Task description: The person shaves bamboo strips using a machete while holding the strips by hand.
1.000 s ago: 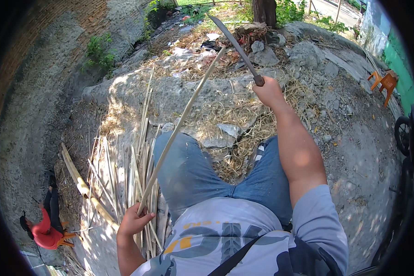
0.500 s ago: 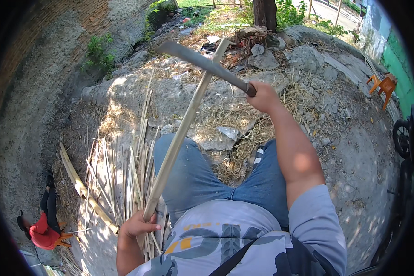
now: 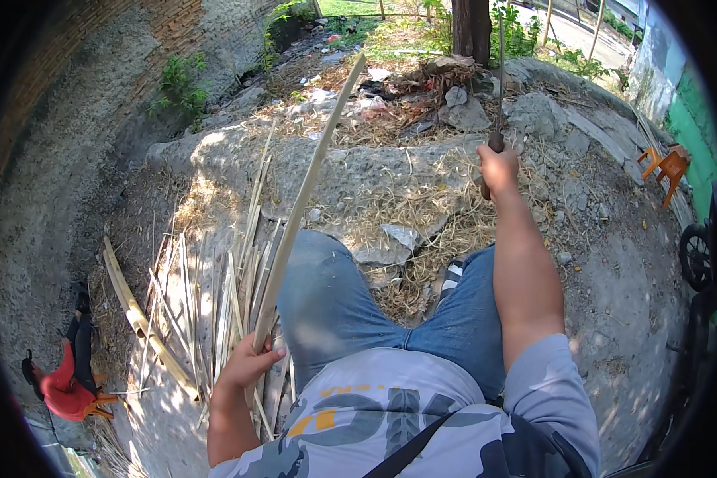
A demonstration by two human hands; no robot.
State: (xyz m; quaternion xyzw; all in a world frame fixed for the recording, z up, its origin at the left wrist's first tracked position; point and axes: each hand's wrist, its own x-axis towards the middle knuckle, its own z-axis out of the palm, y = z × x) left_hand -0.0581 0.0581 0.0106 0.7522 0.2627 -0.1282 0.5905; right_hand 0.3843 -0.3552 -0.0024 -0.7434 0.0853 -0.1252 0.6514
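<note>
My left hand (image 3: 247,366) is closed round the lower end of a long bamboo strip (image 3: 301,209), which slants up and away past my left thigh. Its far tip stands free above the rubble. Out to the right, with the arm stretched forward, my right hand (image 3: 499,169) grips a machete (image 3: 500,95) by its dark handle. The blade points upward, seen nearly edge-on, and is apart from the strip. Many thin split bamboo strips (image 3: 235,295) lie in a loose pile left of my legs, beside a thicker split bamboo pole (image 3: 147,323).
Pale shavings (image 3: 454,211) and broken concrete (image 3: 402,235) cover the ground ahead. A tree trunk (image 3: 472,32) stands beyond. At far left a person in red (image 3: 68,390) sits on an orange seat. An orange chair (image 3: 665,169) and a wheel (image 3: 695,248) are at right.
The machete has come away from the strip, swinging right and turning from crosswise to upright. The strip's far end has shifted left and its face has turned.
</note>
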